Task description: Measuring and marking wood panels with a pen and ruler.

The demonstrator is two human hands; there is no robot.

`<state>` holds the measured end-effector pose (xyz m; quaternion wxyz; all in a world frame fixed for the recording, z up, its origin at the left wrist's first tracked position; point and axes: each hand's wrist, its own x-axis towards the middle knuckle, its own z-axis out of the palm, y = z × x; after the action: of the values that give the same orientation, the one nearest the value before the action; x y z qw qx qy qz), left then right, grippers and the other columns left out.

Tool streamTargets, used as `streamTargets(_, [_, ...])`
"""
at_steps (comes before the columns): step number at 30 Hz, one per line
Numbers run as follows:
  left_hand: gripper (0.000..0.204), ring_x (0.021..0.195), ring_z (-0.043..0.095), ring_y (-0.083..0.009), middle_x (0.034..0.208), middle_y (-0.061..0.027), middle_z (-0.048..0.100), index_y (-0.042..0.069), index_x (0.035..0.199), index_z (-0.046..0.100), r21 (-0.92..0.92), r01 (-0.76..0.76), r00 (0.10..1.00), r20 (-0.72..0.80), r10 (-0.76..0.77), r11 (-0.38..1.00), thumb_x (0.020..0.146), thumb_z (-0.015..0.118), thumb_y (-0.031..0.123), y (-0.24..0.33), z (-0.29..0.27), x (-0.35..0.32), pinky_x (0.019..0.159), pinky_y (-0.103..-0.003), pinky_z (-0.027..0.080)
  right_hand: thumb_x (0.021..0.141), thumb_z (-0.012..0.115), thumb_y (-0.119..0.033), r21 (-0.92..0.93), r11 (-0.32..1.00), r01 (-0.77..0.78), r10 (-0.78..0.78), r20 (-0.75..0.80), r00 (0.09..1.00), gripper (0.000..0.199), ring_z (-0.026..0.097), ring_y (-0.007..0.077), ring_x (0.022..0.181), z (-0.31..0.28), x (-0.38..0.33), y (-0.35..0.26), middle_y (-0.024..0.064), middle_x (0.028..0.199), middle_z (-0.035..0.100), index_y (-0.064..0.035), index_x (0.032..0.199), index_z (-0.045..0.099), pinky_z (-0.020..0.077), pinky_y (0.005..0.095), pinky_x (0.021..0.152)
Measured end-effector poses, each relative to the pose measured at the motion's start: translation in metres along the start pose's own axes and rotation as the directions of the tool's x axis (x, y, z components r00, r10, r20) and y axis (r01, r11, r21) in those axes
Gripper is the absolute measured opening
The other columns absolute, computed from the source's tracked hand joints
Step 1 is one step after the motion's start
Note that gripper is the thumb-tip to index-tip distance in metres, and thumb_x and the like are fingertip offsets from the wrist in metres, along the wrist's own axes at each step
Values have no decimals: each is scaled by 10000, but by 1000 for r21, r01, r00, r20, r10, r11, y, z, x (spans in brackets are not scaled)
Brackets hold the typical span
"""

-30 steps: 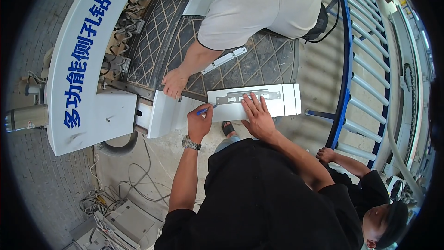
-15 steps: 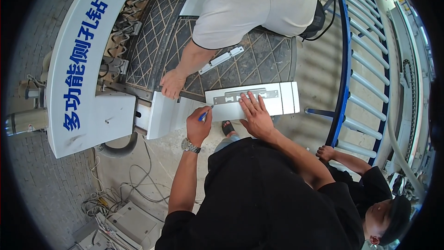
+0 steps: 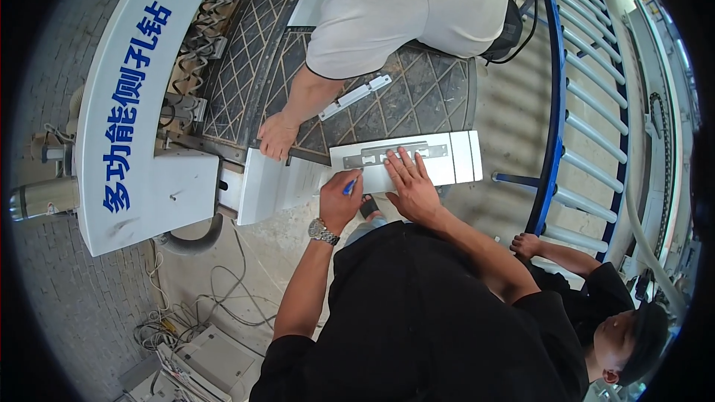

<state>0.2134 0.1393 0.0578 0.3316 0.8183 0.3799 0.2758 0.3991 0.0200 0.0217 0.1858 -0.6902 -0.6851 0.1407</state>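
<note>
My left hand [image 3: 339, 202], with a metal watch on its wrist, is closed round a blue pen [image 3: 349, 187]. The pen tip is at the lower edge of a grey slotted metal plate [image 3: 365, 158], near its left part. That flat plate lies along a white board [image 3: 463, 158]. My right hand [image 3: 413, 190] rests flat with fingers stretched out, its fingertips over the middle of the plate and its palm on the board. Some of the plate's slots are hidden under those fingers.
A co-worker's hand [image 3: 279, 135] touches a white panel [image 3: 279, 186] at the left. Beyond lies a white metal strip [image 3: 356, 97] on the dark ridged worktop [image 3: 417, 100]. A white machine [image 3: 134, 134] stands left, a roller conveyor [image 3: 588, 134] right. Another person [image 3: 573, 260] is at lower right.
My left hand has moved right with the pen, from the board's left end to the plate's lower edge. My right hand and the co-worker's hand have stayed in place.
</note>
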Motion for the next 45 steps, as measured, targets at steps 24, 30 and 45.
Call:
streamTargets(24, [147,810,728,-148,942,-108,787,2,1039,765,-207,156,984,-51,-170,966,966,728,125,15,3,12,743,-294,569,847,783,-304,13,1000,-17,17,-20,1000,845,235,345,1588,0,0,-1,131,1683,334,-19,1558,426,175,558,1284])
streamTargets(30, [149,742,727,-175,898,-117,781,15,1021,766,-72,105,994,1,-106,992,962,728,146,0,-10,30,680,-303,557,836,791,-303,7,1000,-16,16,-14,1000,855,238,346,1586,0,-1,-1,131,1680,339,-23,1558,429,173,559,1285])
streamTargets(45, [154,801,698,-408,888,-182,731,55,924,730,213,1,966,253,-56,977,941,652,187,11,-3,49,711,-473,562,828,777,-344,-19,1000,0,-1,-18,1000,864,232,348,1587,1,-1,1,139,1678,338,-9,1549,441,151,566,1286])
